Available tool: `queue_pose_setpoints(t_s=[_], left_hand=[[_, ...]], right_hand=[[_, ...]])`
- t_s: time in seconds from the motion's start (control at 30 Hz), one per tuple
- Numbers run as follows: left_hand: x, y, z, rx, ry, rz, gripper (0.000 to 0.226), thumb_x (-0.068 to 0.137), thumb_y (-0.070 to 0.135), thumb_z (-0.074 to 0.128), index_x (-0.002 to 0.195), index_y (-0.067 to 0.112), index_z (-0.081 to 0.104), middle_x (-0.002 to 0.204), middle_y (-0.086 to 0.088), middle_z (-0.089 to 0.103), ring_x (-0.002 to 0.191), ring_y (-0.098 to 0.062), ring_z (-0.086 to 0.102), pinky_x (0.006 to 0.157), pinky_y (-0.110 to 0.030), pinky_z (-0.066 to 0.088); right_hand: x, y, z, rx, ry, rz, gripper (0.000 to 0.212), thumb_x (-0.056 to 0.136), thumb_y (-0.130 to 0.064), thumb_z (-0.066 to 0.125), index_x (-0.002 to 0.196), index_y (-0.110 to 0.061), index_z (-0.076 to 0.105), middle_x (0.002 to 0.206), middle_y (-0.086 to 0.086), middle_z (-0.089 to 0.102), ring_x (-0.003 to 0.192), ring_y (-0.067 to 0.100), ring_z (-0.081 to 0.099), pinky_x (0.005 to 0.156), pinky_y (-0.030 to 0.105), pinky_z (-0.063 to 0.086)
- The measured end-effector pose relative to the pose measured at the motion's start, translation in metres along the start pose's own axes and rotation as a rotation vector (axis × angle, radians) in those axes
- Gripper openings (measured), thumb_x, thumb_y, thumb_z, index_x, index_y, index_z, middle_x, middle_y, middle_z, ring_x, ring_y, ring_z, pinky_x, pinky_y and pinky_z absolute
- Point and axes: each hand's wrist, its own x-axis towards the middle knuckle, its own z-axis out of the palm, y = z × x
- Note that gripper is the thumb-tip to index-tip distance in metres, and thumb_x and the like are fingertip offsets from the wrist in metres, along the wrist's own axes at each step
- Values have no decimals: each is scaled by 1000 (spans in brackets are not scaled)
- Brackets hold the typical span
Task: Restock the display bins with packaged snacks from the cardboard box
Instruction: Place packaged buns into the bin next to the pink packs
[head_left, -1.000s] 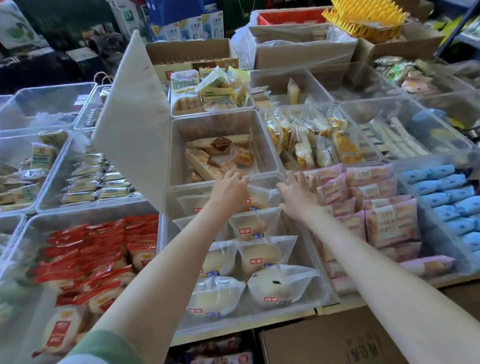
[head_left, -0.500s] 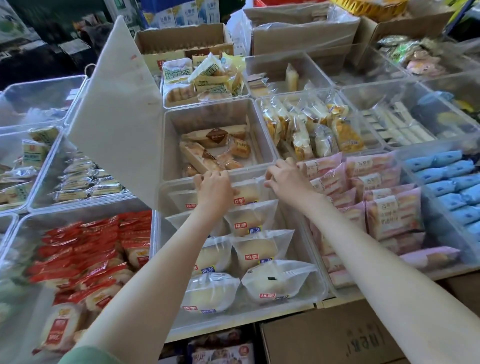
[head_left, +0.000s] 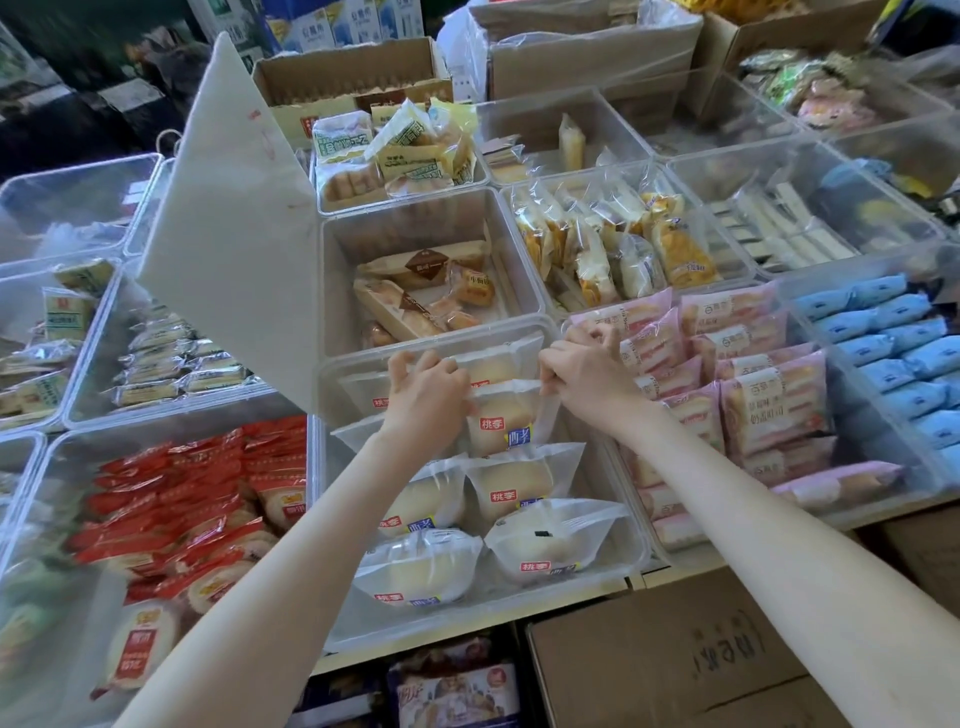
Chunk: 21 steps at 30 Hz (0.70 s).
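Note:
A clear display bin (head_left: 631, 525) in front of me holds several frosted white bread packets with red labels. Both my hands are at its far end. My left hand (head_left: 426, 392) grips the left edge of one bread packet (head_left: 506, 415), and my right hand (head_left: 587, 371) pinches that packet's upper right corner. The packet stands tilted against the back row. A brown cardboard box (head_left: 670, 654) sits below the table edge at the lower right.
The bin's white lid (head_left: 228, 228) stands open at the left. Red packets (head_left: 208, 493) fill the left bin, pink packets (head_left: 748, 384) the right one, blue packets (head_left: 893, 343) further right. More bins and cardboard boxes (head_left: 353, 78) lie behind.
Both hands drew back slightly from the bin's far edge and closed on one bread packet in the back row. The camera view shifted a little downward.

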Motion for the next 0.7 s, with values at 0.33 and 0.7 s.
queue_pose_setpoints(t_s=[0.33,0.7], left_hand=[[-14,15,6,36,-9,-28,26,93,21,50,118,19,53,125,2,52,126,-20,39,109,-43,7],[-51,21,0,83,-175,185,21,95,30,48,108,23,62,116,9,59,124,-13,40,109,-44,2]], right_hand=[[-11,-8,2,-180,-184,-50,21,92,-19,49,112,-17,55,119,-2,51,125,20,33,102,39,6],[-66,1,1,-76,-197,-139,20,74,-1,70,72,-19,60,70,-14,59,92,11,45,88,33,17]])
